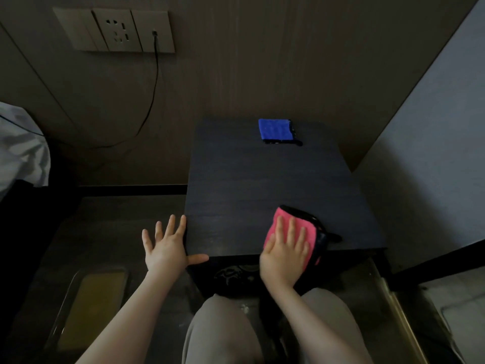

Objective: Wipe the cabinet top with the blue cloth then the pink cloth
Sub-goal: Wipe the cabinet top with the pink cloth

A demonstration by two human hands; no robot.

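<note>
The cabinet top [262, 179] is a dark wood-grain surface set in a corner, with a wall behind it and a pale panel to its right.

Right hand [284, 254]: laid flat, palm down, fingers extended and slightly spread, on the pink cloth [301, 232]. The hand is not closed around the cloth; it lies flat on top of it. The cloth sits at the near right part of the cabinet top, at the front edge, with its lower portion hanging past that edge beneath the palm. A dark border runs along the far and right sides of the cloth, and a small dark loop projects to the right. The fingertips stop short of the cloth's far edge, so pink fabric shows beyond and on both sides of the fingers.

Left hand [168, 248]: open, all fingers splayed, holding nothing. It is positioned at the near left corner of the cabinet top. The index finger lies along the left edge and the thumb points right under the front edge; actual contact cannot be confirmed.

The blue cloth [275, 130] lies folded flat at the far side of the cabinet top, close to the back wall, well apart from both hands. It has a dark border on its right and near sides.

A wall socket plate [115, 30] is mounted upper left, with a black cable [154, 82] plugged in and hanging down.
</note>
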